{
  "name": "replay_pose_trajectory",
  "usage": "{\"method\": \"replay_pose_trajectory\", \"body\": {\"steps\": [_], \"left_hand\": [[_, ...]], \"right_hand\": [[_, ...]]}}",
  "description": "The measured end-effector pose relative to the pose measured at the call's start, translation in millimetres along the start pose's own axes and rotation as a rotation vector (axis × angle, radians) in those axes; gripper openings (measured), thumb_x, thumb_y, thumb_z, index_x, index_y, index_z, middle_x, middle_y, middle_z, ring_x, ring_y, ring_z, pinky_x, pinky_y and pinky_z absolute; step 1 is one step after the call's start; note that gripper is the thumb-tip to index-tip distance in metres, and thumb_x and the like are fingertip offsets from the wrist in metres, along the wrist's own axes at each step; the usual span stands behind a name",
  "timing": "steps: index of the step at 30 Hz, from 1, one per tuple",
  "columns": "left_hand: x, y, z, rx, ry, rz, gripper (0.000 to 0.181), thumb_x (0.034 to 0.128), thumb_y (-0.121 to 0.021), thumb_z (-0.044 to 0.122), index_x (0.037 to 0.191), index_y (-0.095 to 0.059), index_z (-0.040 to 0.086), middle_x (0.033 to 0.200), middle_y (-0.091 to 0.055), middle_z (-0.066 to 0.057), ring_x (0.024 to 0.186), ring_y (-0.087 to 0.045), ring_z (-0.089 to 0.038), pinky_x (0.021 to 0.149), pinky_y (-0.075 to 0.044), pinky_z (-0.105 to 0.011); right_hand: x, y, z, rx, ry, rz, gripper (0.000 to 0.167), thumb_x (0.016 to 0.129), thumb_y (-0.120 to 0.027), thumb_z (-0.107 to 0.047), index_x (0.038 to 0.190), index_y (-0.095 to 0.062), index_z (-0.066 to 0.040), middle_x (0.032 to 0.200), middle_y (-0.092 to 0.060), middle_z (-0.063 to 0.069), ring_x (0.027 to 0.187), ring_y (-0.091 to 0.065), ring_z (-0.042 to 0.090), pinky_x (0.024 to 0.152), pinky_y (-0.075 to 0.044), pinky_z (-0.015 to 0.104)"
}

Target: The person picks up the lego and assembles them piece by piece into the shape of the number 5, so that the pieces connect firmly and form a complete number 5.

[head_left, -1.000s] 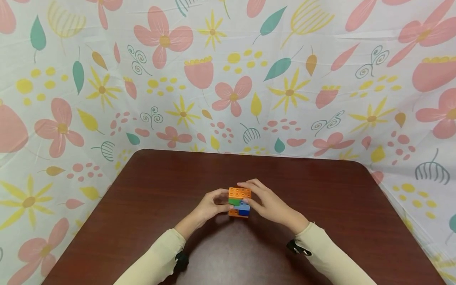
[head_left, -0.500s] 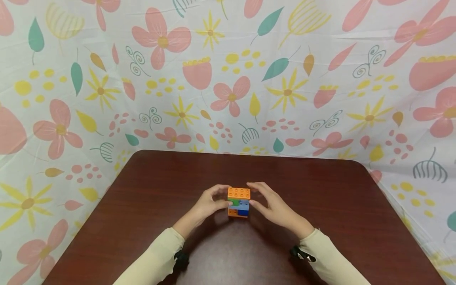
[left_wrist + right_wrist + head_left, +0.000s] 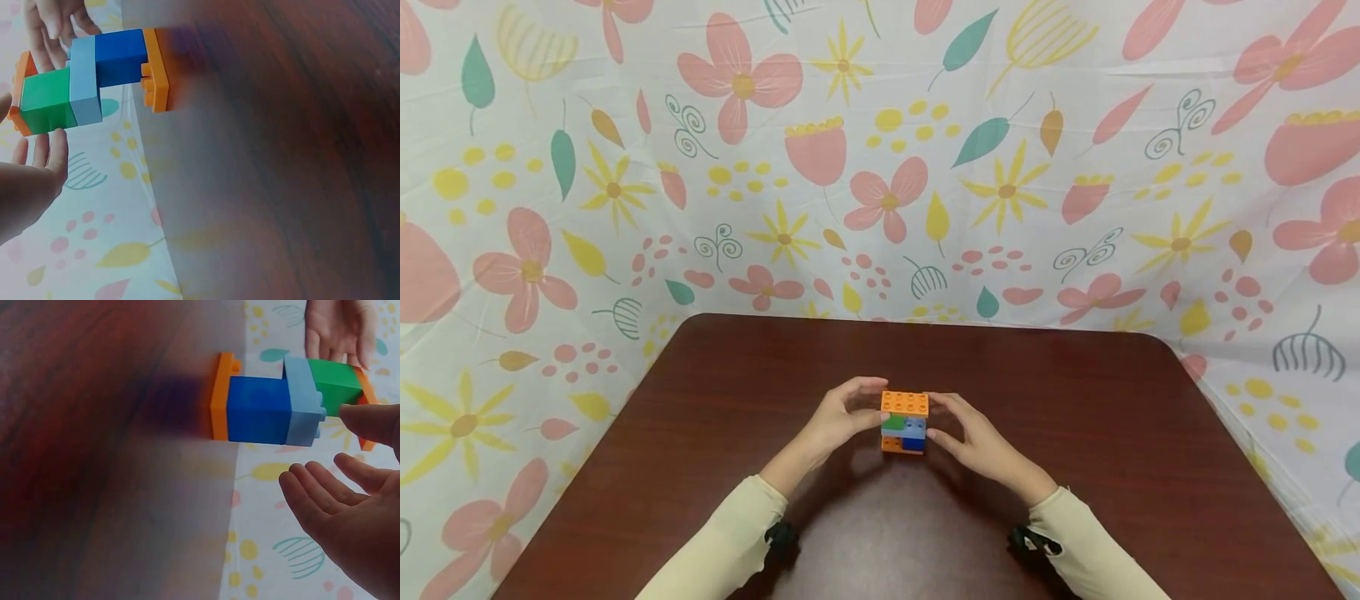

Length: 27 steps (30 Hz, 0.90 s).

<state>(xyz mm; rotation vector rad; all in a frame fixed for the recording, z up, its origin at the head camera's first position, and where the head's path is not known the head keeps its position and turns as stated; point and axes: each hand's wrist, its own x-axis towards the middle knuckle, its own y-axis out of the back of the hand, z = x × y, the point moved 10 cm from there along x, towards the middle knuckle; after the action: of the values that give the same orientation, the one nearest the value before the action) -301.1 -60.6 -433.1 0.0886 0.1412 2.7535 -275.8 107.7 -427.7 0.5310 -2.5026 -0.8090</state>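
Observation:
A tower of toy building bricks (image 3: 904, 429) stands upright on the table. It has an orange studded brick (image 3: 904, 402) on top, a green brick (image 3: 49, 99) under it, then a light blue brick (image 3: 303, 403), a dark blue brick (image 3: 259, 409) and an orange base brick (image 3: 157, 72). My left hand (image 3: 835, 423) is at the tower's left side, fingers extended behind it, fingertips at the green brick and thumb by the top orange brick. On the right, my right hand (image 3: 981, 437) frames the tower with relaxed fingers; its fingers appear apart from the bricks in the right wrist view.
The dark brown table (image 3: 775, 358) has rounded far corners. Behind and beside it hangs a white curtain (image 3: 880, 275) with a flower and leaf print. Black bands (image 3: 781, 542) are worn under both pale sleeves.
My right hand has drawn back from the tower's front and right side. My left thumb has moved up from the light blue brick toward the top orange brick. The tower stays standing.

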Motion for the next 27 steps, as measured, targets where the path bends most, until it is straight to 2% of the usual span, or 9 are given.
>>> {"method": "replay_pose_trajectory", "body": {"steps": [8,15,21,27], "left_hand": [[0.7,-2.9,3.6,-0.007,-0.021,-0.009,0.044,0.0873,-0.071,0.009,0.129,-0.058,0.011,0.127,-0.058,-0.01,0.111,-0.057,-0.027,0.09,-0.051,-0.036],[1.4,-4.4,0.5,-0.025,-0.002,-0.002,0.041,0.0869,-0.07,0.003,0.126,-0.06,0.006,0.123,-0.059,-0.014,0.11,-0.059,-0.03,0.088,-0.052,-0.037],[2.7,-5.2,-3.7,-0.029,0.005,-0.006,0.042,0.0874,-0.069,0.002,0.128,-0.056,0.0,0.122,-0.059,-0.013,0.111,-0.059,-0.03,0.087,-0.053,-0.037],[3.6,-5.4,-3.6,-0.032,0.004,-0.022,0.042,0.0875,-0.069,0.002,0.128,-0.056,0.002,0.122,-0.058,-0.014,0.111,-0.059,-0.03,0.088,-0.052,-0.037]], "right_hand": [[-1.4,-10.6,13.2,-0.005,-0.053,-0.037,0.053,0.091,-0.068,-0.016,0.138,-0.046,-0.003,0.13,-0.053,0.012,0.122,-0.05,0.033,0.098,-0.041,0.056],[-0.8,-21.2,18.1,-0.005,-0.044,-0.098,0.049,0.091,-0.067,-0.01,0.135,-0.047,-0.002,0.125,-0.055,0.013,0.113,-0.055,0.031,0.092,-0.046,0.052],[2.9,-24.6,21.1,-0.014,-0.047,-0.128,0.043,0.092,-0.066,-0.011,0.13,-0.05,-0.001,0.123,-0.057,0.013,0.11,-0.057,0.03,0.091,-0.048,0.049],[5.0,-26.7,24.2,0.006,-0.055,-0.16,0.039,0.092,-0.065,-0.012,0.127,-0.052,-0.002,0.119,-0.06,0.012,0.108,-0.059,0.03,0.088,-0.05,0.046]]}}
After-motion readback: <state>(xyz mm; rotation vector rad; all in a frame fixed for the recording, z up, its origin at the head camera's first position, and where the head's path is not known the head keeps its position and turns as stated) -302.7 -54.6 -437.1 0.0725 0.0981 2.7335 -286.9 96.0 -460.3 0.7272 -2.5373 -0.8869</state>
